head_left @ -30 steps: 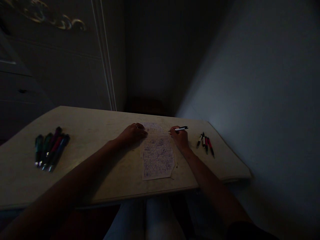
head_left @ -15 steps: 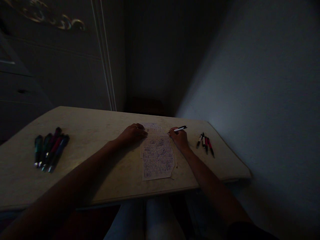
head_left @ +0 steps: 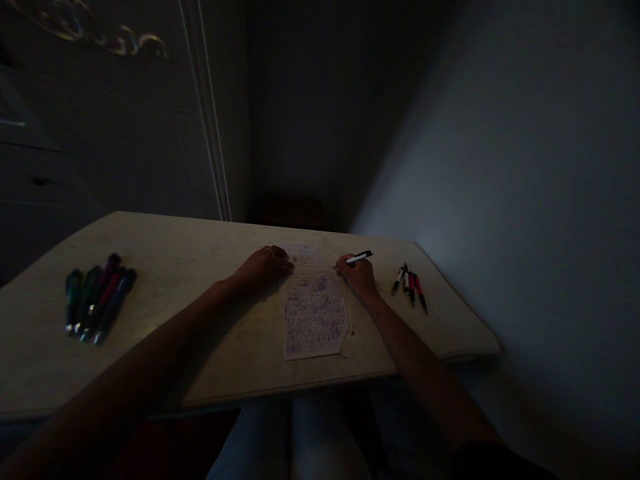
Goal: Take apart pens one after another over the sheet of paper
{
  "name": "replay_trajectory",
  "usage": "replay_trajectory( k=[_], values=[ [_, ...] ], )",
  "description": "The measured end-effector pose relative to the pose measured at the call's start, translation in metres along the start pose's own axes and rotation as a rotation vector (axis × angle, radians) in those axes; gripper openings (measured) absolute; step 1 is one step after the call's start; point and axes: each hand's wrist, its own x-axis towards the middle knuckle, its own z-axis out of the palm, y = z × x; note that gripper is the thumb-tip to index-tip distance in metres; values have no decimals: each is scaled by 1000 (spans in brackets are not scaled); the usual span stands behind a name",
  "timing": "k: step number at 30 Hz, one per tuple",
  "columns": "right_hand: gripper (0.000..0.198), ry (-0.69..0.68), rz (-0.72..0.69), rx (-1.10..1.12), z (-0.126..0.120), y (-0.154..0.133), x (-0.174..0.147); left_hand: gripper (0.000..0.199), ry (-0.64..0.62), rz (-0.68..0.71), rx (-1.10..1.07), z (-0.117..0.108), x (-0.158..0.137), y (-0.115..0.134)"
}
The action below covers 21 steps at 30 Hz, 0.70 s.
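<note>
A sheet of paper [head_left: 315,327] covered in dense blue scribbles lies on the table between my hands, with the edge of another sheet showing beneath its left side. My left hand [head_left: 265,267], a ring on one finger, rests flat on the paper's upper left edge with fingers stretched out. In my right hand [head_left: 357,275] is a white pen [head_left: 357,258] with a black end, gripped between the fingers. Its tip points at the paper's upper right edge; whether it touches is too dark to tell.
On the pale table [head_left: 200,363], several dark coloured pens [head_left: 100,300] lie bunched at the left. Several smaller white and red pens [head_left: 411,287] lie right of my right hand. A wall [head_left: 540,200] borders the right side, and a dark cabinet [head_left: 125,147] stands behind at left.
The view has shifted very slightly. Both hands stay in nearly the same place, the right still holding the pen at the paper's edge.
</note>
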Motion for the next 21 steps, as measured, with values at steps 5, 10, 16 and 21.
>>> replay_trajectory(
  k=[5, 10, 16, 21],
  values=[
    [30, 90, 30, 50, 0, 1, 1, 31, -7, 11, -11, -1, 0, 0],
    [27, 63, 35, 32, -2, -2, 0, 27, 14, 1, -26, 1, -1, -2],
    [27, 28, 29, 15, 0, 1, 0, 28, 15, 16, 0, 2, 0, -1],
    [31, 49, 44, 28, -1, 1, 1, 29, -7, -9, 17, -1, 0, 2]
  ],
)
